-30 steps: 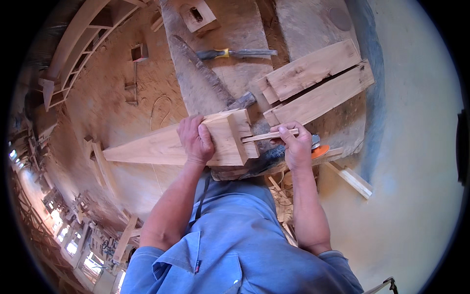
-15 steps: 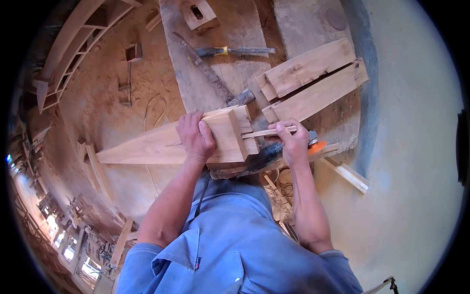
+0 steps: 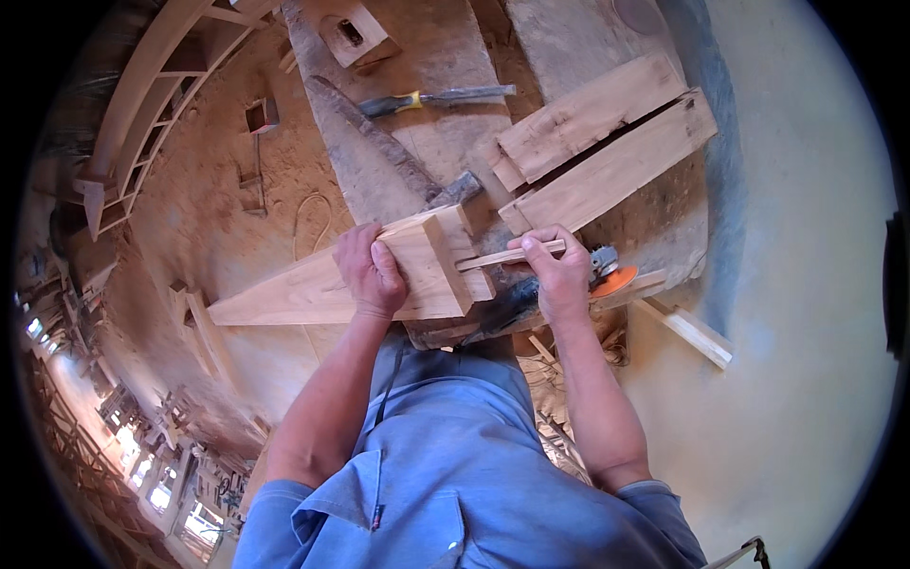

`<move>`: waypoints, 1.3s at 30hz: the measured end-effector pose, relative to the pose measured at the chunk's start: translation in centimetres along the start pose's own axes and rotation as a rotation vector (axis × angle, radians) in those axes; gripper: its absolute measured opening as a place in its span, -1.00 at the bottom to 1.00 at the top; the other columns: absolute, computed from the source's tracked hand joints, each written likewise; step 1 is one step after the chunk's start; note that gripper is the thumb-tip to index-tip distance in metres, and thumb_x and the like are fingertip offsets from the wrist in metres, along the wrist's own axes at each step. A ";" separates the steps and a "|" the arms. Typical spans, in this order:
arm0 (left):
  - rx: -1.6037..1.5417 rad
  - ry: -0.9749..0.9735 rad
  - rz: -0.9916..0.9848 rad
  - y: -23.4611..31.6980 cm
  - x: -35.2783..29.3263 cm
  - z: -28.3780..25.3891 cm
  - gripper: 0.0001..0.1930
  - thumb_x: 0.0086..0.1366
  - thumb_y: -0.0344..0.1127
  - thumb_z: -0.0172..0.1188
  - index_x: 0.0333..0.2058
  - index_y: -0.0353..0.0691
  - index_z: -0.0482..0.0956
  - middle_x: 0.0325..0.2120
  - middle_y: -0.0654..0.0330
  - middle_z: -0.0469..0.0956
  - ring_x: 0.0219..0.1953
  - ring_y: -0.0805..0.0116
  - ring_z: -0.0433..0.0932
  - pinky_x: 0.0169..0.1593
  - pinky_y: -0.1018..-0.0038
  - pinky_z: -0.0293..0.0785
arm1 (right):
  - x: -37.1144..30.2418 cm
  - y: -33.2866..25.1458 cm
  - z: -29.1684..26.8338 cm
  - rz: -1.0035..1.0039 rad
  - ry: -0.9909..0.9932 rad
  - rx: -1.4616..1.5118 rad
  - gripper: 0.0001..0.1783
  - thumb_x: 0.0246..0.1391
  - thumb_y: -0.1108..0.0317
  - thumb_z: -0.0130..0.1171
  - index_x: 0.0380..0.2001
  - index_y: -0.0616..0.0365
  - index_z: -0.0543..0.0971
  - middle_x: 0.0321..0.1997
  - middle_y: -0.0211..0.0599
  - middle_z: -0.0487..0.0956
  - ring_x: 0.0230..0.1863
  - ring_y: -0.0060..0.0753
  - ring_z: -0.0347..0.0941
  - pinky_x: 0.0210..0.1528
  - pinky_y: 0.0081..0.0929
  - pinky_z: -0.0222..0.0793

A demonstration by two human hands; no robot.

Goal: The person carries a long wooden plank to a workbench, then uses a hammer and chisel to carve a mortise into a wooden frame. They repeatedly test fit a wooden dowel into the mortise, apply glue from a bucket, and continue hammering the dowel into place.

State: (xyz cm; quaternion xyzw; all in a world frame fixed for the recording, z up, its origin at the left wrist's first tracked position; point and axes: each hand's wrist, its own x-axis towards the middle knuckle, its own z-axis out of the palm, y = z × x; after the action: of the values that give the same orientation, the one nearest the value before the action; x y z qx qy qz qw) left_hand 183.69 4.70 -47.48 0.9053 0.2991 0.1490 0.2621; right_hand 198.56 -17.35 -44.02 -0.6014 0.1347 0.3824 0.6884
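My left hand grips a long pale wooden plank, its fingers over the far edge and its thumb on top. The plank's notched right end rests on the workbench; its left end reaches out past it. A thin wooden strip is pinched in my right hand, its left tip at the notch in the plank's end. Whether the tip sits inside the notch is hard to tell. Just beyond lies a hammer. Partly behind my right wrist is an angle grinder with an orange disc.
A chisel with a yellow and dark handle lies on the workbench. Two thick boards lie at the right, and a block with a slot is at the far side. A curved wooden frame stands far left.
The view has shifted slightly, so the bench things appear moved. Both hands keep their holds, and the strip stays at the plank's end with little visible change.
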 end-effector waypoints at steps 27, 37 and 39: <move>-0.010 0.046 0.039 -0.2 -0.1 -0.1 -0.72 0.27 -0.26 -0.02 -0.17 -0.30 0.54 -0.25 -0.07 0.54 -0.14 -0.11 0.46 0.00 0.07 0.30 | -3.0 -9.4 4.5 -0.545 -0.095 -0.063 -0.80 0.22 0.47 0.27 -0.15 0.24 0.49 -0.20 -0.17 0.64 -0.20 -0.48 0.55 -0.13 -0.52 0.51; -0.233 0.297 -0.003 -2.3 -1.8 -1.3 -0.64 0.18 -0.26 0.20 -0.06 -0.28 0.55 -0.15 -0.10 0.56 -0.01 -0.15 0.48 0.18 0.03 0.36 | -9.0 -0.9 10.0 -0.336 -0.076 -0.191 -0.83 0.22 0.50 0.16 -0.13 0.26 0.49 -0.26 -0.17 0.61 -0.28 -0.37 0.56 -0.23 -0.41 0.56; -0.222 0.365 -0.021 -2.6 -3.1 -3.4 -0.59 0.16 -0.27 0.26 -0.01 -0.28 0.55 -0.07 -0.10 0.57 0.08 -0.15 0.49 0.25 0.05 0.33 | -10.5 0.0 10.9 -0.411 -0.069 -0.292 -0.85 0.24 0.49 0.13 -0.13 0.26 0.49 -0.25 -0.16 0.61 -0.29 -0.35 0.56 -0.25 -0.40 0.55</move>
State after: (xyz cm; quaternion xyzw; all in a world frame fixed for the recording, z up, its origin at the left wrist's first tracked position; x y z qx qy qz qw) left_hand 178.59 5.84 -46.47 0.8258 0.3326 0.3397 0.3035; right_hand 188.50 -11.06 -34.64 -0.6959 -0.0707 0.2699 0.6617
